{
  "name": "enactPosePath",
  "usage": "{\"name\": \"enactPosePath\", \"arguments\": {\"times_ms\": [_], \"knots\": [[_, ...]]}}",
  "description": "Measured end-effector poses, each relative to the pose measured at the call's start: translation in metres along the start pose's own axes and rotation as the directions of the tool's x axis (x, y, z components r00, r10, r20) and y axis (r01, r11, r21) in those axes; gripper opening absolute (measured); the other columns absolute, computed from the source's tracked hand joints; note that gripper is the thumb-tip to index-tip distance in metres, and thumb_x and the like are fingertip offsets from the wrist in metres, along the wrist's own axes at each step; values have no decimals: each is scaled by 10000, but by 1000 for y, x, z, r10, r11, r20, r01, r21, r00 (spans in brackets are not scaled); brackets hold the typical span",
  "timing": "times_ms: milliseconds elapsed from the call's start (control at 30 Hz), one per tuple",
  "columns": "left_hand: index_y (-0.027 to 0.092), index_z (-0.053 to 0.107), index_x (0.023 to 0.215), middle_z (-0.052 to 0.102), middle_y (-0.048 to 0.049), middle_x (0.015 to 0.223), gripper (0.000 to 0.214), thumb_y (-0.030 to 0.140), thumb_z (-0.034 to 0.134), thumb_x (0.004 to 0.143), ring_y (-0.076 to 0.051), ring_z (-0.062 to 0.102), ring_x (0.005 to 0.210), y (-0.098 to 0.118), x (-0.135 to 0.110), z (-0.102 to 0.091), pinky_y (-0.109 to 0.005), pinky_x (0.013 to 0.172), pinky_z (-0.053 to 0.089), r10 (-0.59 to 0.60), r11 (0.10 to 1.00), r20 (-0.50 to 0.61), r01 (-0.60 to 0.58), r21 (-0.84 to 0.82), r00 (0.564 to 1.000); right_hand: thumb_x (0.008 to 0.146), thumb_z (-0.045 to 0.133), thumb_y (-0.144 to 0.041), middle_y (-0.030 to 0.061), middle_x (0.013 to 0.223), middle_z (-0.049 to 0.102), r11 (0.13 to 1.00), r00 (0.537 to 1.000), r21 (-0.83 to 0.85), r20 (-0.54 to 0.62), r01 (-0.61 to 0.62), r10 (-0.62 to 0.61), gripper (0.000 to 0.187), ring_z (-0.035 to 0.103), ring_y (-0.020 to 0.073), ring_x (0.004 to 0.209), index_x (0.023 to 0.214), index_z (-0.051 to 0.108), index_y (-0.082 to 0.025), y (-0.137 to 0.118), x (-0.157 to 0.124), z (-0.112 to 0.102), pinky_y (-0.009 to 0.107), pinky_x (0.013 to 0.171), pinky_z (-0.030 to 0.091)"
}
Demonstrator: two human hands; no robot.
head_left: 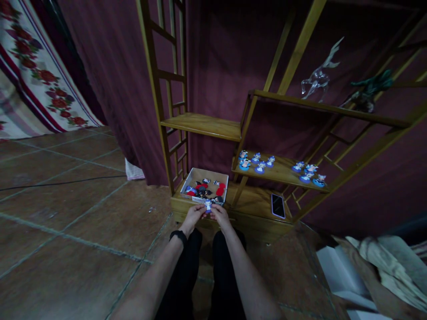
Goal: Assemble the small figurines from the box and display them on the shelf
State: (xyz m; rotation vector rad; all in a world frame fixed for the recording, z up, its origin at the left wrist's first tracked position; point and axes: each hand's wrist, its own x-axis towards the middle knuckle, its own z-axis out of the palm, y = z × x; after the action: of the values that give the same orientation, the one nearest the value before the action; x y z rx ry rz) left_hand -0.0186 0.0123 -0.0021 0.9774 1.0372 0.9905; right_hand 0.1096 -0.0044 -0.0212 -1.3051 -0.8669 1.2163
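Between my two hands I hold a small purple-and-white figurine (208, 205) upright, just in front of a cardboard box. My left hand (195, 216) grips it from the left, fingers closed near its base. From the other side, the fingers of my right hand (219, 214) pinch it as well. Behind it the open box (213, 174) contains several figurines and red round pieces (219, 191). On the shelf (282, 171) to the right stand several similar figurines (260, 167) in two groups, one at each end.
A phone (278, 206) lies on the lower board at right. Higher up, a clear deer ornament (316, 81) and a dark green ornament (370, 91) stand on a shelf. A bare wooden shelf (203, 125) juts out above the box. White boxes (343, 271) and cloth lie at lower right.
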Motion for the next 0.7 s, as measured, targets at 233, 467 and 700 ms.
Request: {"name": "enactPosePath", "arguments": {"times_ms": [233,467,700], "knots": [[115,651,770,616,-18,594,298,291,699,534,-78,505,459,-1,1,1,-180,430,335,8,1000,-66,-9,-10,998,604,627,-330,25,793,662,999,998,48,54,-13,10,313,626,153,670,878,645,-180,2,3,1,278,611,513],[117,630,802,628,-29,626,290,293,666,574,-95,541,495,-1,0,2,-188,450,367,5,1000,-54,-6,-12,999,613,631,-372,29,844,658,999,997,29,71,-19,17,331,633,175,735,887,642,-187,3,5,1,300,646,519],[120,618,800,623,-24,591,271,297,649,597,-114,566,506,-2,-3,8,-193,448,370,58,998,-49,-56,36,997,602,642,-419,5,767,641,999,990,53,136,12,-19,363,614,141,648,874,626,-179,-4,1,4,294,653,512]]}}
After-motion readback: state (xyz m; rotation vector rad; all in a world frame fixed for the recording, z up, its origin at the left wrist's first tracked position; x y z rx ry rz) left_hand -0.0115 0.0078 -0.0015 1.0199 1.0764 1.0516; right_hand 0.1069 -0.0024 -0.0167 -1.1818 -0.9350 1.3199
